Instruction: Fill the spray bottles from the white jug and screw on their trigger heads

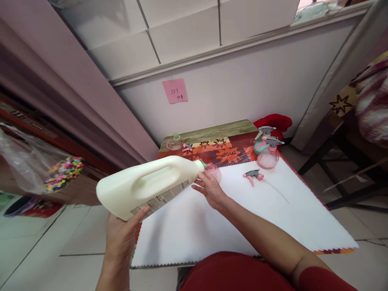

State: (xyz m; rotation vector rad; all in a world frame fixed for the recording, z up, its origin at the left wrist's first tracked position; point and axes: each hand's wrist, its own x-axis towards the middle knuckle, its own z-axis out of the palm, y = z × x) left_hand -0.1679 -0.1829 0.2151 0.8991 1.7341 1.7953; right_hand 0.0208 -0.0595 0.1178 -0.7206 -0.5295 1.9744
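My left hand point(121, 232) grips the base of a large white jug point(145, 186), which is tipped on its side with its green neck pointing right. The neck meets the mouth of a small pink spray bottle body point(214, 171) standing on the white cloth. My right hand point(209, 188) is wrapped round that pink bottle from the near side, fingers closed on it. A loose pink and grey trigger sprayer head point(253, 176) with its thin tube lies on the cloth to the right of my right hand.
The white cloth point(242, 218) covers a small table with an orange patterned top point(227, 153). A pink spray bottle point(269, 153) and a teal one point(261, 139) stand at the back right. Another clear bottle point(174, 143) sits at the back left. A pink note point(175, 90) hangs on the wall.
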